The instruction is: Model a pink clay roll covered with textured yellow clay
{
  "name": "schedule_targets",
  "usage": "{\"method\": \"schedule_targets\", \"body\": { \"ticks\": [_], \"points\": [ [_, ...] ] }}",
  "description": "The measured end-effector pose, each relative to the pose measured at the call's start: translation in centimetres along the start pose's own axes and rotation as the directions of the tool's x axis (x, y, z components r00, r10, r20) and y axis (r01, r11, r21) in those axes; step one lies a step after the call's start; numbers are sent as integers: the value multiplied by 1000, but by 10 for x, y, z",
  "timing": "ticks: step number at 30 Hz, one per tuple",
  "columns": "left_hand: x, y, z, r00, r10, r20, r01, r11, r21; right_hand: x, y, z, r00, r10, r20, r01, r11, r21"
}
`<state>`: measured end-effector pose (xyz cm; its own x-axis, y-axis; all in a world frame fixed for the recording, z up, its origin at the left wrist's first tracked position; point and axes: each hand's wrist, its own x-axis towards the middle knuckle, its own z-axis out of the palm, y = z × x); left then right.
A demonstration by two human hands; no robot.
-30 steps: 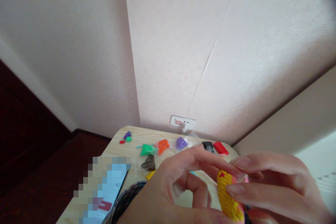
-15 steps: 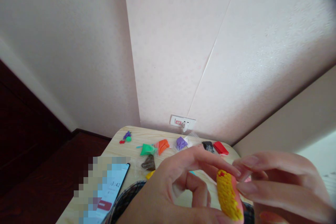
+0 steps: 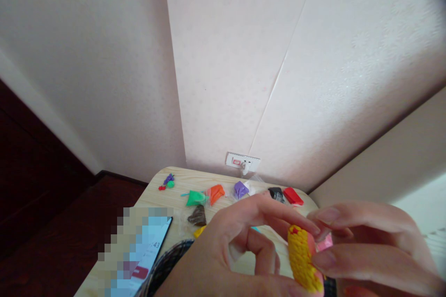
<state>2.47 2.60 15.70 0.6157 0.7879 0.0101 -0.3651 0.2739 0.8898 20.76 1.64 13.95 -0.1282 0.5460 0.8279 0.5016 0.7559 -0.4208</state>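
Clay roll (image 3: 298, 260), over the round-cornered worktop (image 3: 177, 176), was bumpy yellow and pink, pinched by left grip (image 3: 219, 250); right grip (image 3: 386, 260) touched it, spread.

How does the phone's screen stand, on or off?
On: the phone is lit blue and shows digits, though part is pixelated.

Held piece (image 3: 298, 260): yellow, pink (red at tip); sleeve (image 3: 164, 264): dark plaid.

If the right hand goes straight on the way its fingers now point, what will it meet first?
The right hand would probably meet the bumpy yellow clay-like piece in the left hand; depth is unclear.
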Motion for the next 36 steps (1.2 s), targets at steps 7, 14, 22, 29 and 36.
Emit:
{"method": "schedule_targets", "body": {
  "ticks": [7,14,22,29,36],
  "points": [
    [1,4,-3,997,-71,29,71,997,8,4,-2,2,1000,-7,3,7,999,-31],
    [2,2,-5,996,-86,37,84,996,42,9,1,-10,965,-199,169,225,962,-152],
    [4,4,-5,995,-69,78,60,993,103,11,4,-8,973,-203,113,209,977,-49],
    [2,1,-5,993,-98,63,96,995,35,6,0,-11,981,-150,120,166,977,-132],
    [3,1,-5,992,-101,72,99,995,25,2,-2,-6,991,-106,79,116,983,-145]
  ]
}}
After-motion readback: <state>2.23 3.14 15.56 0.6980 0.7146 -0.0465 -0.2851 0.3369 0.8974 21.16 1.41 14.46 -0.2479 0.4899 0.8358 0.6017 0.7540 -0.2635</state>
